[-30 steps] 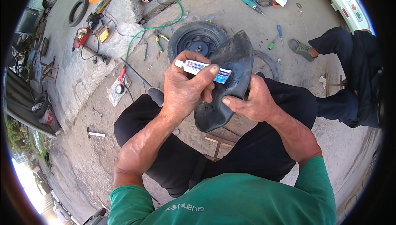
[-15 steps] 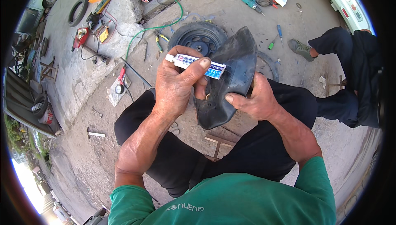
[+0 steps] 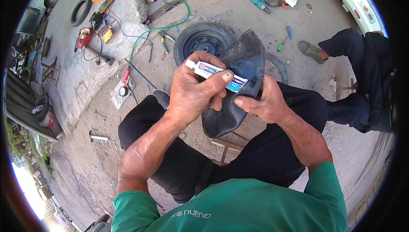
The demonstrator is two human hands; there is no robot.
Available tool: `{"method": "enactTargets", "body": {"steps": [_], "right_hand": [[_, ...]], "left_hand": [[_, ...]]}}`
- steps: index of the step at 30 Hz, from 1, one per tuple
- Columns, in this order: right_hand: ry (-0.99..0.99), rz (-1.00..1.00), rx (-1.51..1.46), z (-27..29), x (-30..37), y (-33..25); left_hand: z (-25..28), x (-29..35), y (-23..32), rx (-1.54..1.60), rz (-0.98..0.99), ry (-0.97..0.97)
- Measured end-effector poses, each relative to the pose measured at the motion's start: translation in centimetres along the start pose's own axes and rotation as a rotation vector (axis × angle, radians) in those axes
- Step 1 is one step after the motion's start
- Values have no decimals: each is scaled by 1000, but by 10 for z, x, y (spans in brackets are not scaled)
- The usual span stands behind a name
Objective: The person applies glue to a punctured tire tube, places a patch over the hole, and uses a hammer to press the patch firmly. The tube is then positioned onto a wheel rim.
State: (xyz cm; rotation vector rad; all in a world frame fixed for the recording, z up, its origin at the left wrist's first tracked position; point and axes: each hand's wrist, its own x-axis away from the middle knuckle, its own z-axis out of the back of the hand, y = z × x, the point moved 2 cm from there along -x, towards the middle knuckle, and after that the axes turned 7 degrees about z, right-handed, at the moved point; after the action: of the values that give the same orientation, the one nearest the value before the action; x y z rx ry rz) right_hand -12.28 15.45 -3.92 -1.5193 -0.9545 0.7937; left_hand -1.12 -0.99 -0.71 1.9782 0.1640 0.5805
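Note:
In my left hand [image 3: 187,93] is a white and blue squeeze tube [image 3: 237,84], pinched between thumb and fingers. Its narrow white end points left, and its flat, wider end lies over a black rubber inner tube [image 3: 245,50]. The inner tube hangs above my lap, bent and flattened, with a darker scuffed patch on its face. My right hand [image 3: 271,103] grips its right edge, thumb on the near face and fingers hidden behind. Whether the squeeze tube touches the rubber, I cannot tell.
A tyred wheel [image 3: 186,42] lies on the ground just beyond the inner tube. Around it are a green hose [image 3: 186,10], a teal drill [image 3: 260,1], screwdrivers [image 3: 289,34] and an air gauge [image 3: 123,91]. Another person's legs [image 3: 347,100] are at right, near a white vehicle [image 3: 355,0].
My left hand has moved right and slightly toward me with the squeeze tube, further over the inner tube. The inner tube has shifted slightly toward me. My right hand keeps its grip.

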Motion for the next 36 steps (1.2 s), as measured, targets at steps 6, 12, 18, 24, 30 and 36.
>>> {"method": "enactTargets", "body": {"steps": [6,12,18,24,30,36], "right_hand": [[15,-12,-58,-2,-1,-8],[12,-32,-81,0,0,-7],[8,-3,-31,-2,-1,-2],[-38,-63,29,-3,-2,-5],[-52,-5,82,-2,-2,-2],[-68,14,127,-3,-1,-2]], "left_hand": [[16,-7,10,47,-85,107],[16,-9,0,-41,-81,126],[3,-3,-1,-91,-24,62],[-8,6,12,-178,50,-20],[15,-7,13,-30,-35,107],[17,-12,7,-83,20,176]]}}
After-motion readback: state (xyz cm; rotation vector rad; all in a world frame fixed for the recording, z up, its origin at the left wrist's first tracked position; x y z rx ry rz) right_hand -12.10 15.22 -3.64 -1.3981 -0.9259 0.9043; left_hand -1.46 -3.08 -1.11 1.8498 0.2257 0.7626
